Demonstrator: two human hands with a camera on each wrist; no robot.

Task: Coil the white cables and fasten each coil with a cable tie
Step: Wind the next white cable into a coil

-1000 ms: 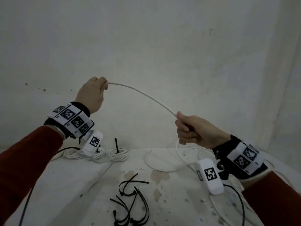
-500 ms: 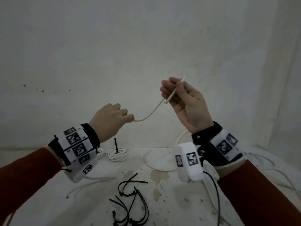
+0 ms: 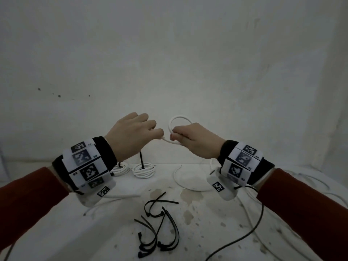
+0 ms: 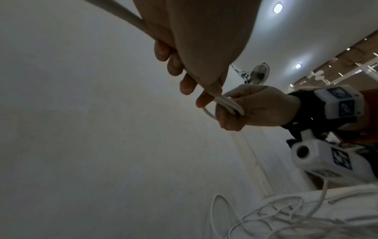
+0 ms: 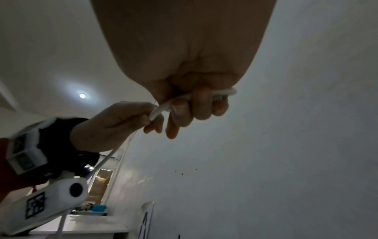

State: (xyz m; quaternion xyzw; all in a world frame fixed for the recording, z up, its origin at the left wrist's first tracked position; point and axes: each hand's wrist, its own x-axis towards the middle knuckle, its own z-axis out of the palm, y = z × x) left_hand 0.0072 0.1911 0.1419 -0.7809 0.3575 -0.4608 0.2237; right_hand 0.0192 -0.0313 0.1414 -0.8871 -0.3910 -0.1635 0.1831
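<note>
Both hands are raised above the table in front of the wall. My right hand [image 3: 185,137] grips a small loop of white cable [image 3: 179,119] that stands up above its fingers. My left hand [image 3: 148,129] pinches the same cable [image 4: 227,103] just beside the right one. In the right wrist view the cable [image 5: 180,100] runs under my curled right fingers [image 5: 200,105] into the left hand's pinch. The slack of the cable [image 3: 186,183] lies in a curve on the table below. Several black cable ties [image 3: 160,228] lie loose at the front middle.
Two tied white coils [image 3: 144,170] sit at the back of the stained white table [image 3: 207,223], one with a black tie tail sticking up. More loose white cables [image 4: 286,215] trail at the right. A black wrist-camera lead [image 3: 244,236] crosses the right side. A white wall rises close behind.
The hands, wide apart with the cable stretched between them a second ago, have come together. The right hand turned over and now holds a small loop.
</note>
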